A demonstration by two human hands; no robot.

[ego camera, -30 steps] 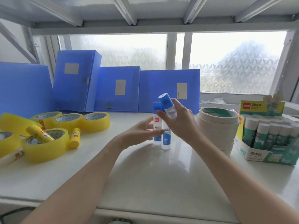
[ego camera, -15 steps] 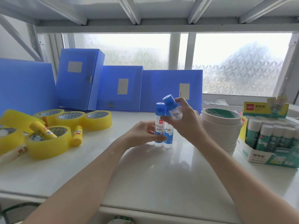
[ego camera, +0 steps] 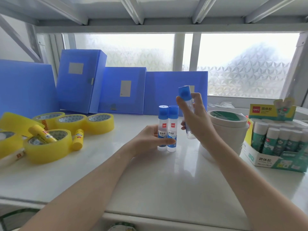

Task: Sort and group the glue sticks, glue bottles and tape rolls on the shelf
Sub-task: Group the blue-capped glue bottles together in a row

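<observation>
the right hand (ego camera: 196, 120) grips a clear plastic glue bottle (ego camera: 186, 105) near upright, blue cap up; the left hand (ego camera: 150, 139) holds two upright cylindrical bottles (ego camera: 167, 129) on the glossy shelf (ego camera: 150, 180).

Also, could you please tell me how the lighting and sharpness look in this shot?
Head view: frosted window backlights brightly, nearly blown out; the glue bottle gripped by the right hand is slightly motion-blurred; shelf frame bends from wide-angle distortion.
</observation>
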